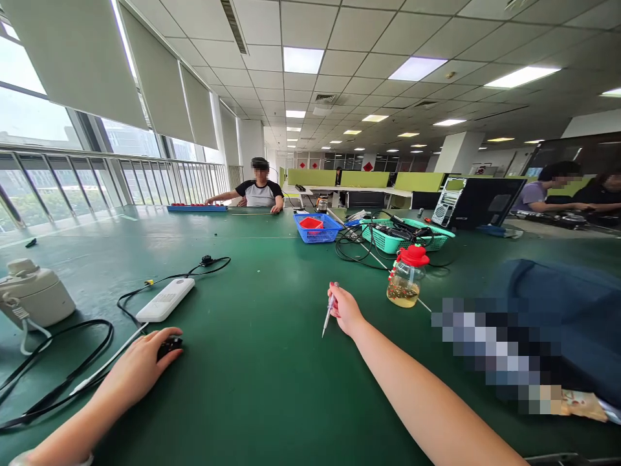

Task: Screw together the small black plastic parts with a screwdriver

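My right hand is closed around a slim screwdriver with a clear handle, its thin tip pointing down just above the green tabletop. On the left, my left hand rests low over the table, its fingers curled round a small black object, perhaps a plug; its exact kind is not clear. Beyond that hand lies a white power strip, with a white cord running back under my wrist.
Black cables and a pale flask lie at left. A red-lidded glass jar, a blue basket, a green basket of cables and a dark blue bag stand to the right. A person sits opposite.
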The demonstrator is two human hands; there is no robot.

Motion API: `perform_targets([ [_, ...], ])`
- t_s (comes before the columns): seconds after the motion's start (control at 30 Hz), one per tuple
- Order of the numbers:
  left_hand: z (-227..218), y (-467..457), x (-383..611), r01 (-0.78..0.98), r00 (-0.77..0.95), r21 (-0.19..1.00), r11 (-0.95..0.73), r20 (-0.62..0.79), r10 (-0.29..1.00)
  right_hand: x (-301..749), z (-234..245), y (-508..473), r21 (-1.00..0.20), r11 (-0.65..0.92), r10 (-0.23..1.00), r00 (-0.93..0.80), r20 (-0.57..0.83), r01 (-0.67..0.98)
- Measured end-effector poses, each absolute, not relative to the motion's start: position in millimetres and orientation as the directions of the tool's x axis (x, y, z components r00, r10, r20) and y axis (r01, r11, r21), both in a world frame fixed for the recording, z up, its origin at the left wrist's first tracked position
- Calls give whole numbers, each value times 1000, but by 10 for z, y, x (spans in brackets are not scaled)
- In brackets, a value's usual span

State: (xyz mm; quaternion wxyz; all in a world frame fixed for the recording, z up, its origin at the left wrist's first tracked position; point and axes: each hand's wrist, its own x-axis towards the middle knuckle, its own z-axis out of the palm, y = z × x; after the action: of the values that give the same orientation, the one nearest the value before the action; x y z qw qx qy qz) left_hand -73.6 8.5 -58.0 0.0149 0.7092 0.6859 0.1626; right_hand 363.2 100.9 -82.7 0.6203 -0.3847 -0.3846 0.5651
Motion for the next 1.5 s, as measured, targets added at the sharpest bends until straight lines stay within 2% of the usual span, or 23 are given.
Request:
perform_targets([
  [0.17, -591, 40, -920, 939, -131, 337, 61, 189, 973, 3638, -826, 1007, -917, 62, 997, 56, 44, -394],
  [0.43, -406, -75, -836, 891, -301, 420, 172, 263, 916, 3643, -813, 963, -927, 59, 998, 31, 51, -370],
  [0.5, -395, -72, -892, 836, -363, 514, 194, 252, 897, 3636, -804, 946, -933, 53, 999, 15, 51, -356],
  [0.63, -458, -23, -1075, 612, -405, 783, 109, 192, 894, 3616, -789, 912, -945, 46, 999, -13, 53, -324],
  [0.7, -497, -6, -1148, 538, -416, 839, 81, 180, 891, 3608, -785, 900, -949, 44, 998, -20, 53, -311],
  [1.3, -502, -45, -1165, 593, -444, 791, 148, 168, 880, 3620, -732, 844, -955, 28, 998, -47, 44, -295],
  [1.5, -458, -52, -1112, 464, -486, 885, 33, 223, 845, 3629, -727, 828, -954, 20, 999, -41, 34, -300],
])
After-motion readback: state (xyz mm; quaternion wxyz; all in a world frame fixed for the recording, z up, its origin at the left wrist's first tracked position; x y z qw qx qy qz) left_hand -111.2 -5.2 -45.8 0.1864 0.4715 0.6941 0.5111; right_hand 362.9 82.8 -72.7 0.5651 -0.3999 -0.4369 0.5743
